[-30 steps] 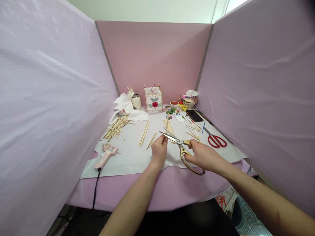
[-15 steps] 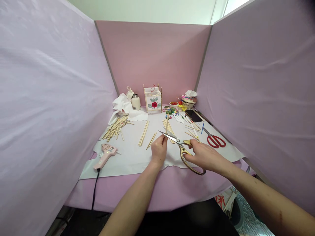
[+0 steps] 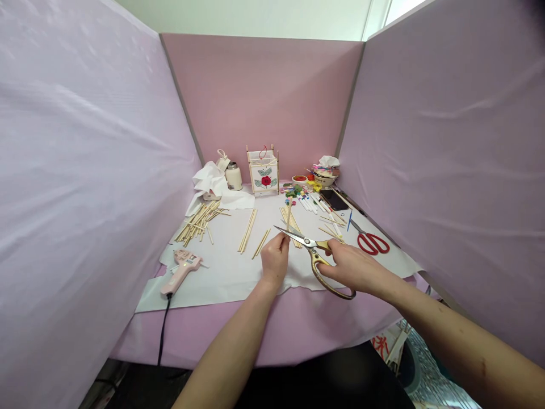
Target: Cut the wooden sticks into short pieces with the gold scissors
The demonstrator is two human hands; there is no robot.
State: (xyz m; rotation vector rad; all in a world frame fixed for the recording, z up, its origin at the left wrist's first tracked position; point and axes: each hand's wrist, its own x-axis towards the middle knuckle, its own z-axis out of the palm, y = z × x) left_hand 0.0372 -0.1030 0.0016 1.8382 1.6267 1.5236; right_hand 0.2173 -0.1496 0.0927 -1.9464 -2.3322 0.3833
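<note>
My left hand [image 3: 275, 258] is closed on a thin wooden stick [image 3: 289, 211] that points up and away from me. In my right hand [image 3: 347, 262] is a pair of scissors [image 3: 314, 250] with gold handles, its blades parted and crossing the stick just above my left fingers. Behind the blades lie several loose sticks [image 3: 284, 215] on the white sheet [image 3: 221, 284]. To the left of my left hand are shorter sticks [image 3: 260, 244] and a few long ones [image 3: 247, 230].
A pink glue gun [image 3: 183, 272] with a black cord lies front left, below a stick pile [image 3: 200, 221]. A lantern with a rose [image 3: 264, 180] stands at the back beside a jar [image 3: 234, 176]. Red-handled scissors [image 3: 373, 243], markers [image 3: 306, 203] and a phone [image 3: 334, 199] lie right.
Almost nothing differs. The whole view has shifted very slightly, while both hands, the stick and the scissors keep the same arrangement.
</note>
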